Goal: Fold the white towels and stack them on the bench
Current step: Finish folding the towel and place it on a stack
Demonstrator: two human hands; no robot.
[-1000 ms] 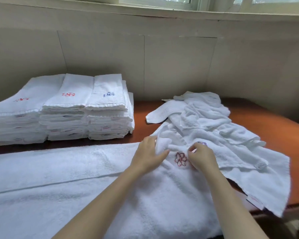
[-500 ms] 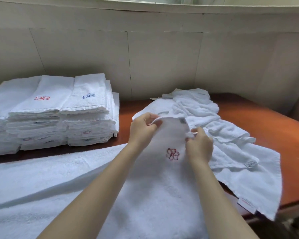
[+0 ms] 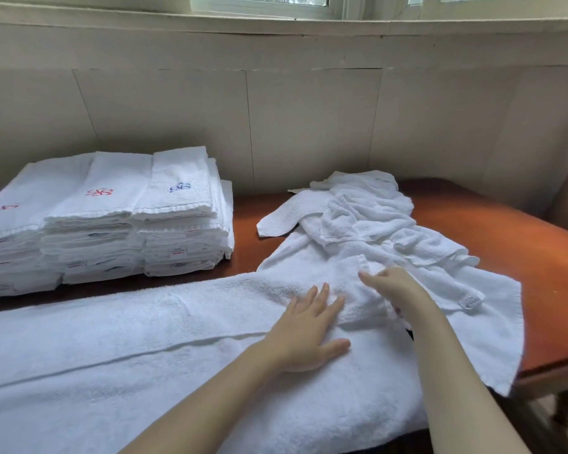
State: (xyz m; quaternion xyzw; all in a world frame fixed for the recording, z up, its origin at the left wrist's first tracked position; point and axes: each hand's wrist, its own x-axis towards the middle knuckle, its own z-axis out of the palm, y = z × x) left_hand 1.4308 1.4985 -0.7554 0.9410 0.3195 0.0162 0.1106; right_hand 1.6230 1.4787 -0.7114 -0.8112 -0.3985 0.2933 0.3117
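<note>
A small white towel (image 3: pixel 338 283) lies on a large white towel (image 3: pixel 128 362) spread over the front of the bench (image 3: pixel 512 253). Its embroidered flower is out of sight. My left hand (image 3: pixel 309 332) presses flat on the towel's near part with fingers straight. My right hand (image 3: pixel 391 290) is at the towel's right edge, thumb on top and fingers seemingly tucked under the cloth. Three stacks of folded white towels (image 3: pixel 128 224) stand at the back left, with red and blue embroidery on top.
A heap of unfolded white towels (image 3: pixel 368 221) lies behind and right of my hands, one hanging over the bench's front right edge (image 3: pixel 492 339). A cream wall (image 3: pixel 309 126) closes the back. Bare orange bench surface shows at the right.
The small towel was held up by both hands with its red flower showing. Now it is down on the large towel, flower hidden, and my left hand has let go and lies flat on it.
</note>
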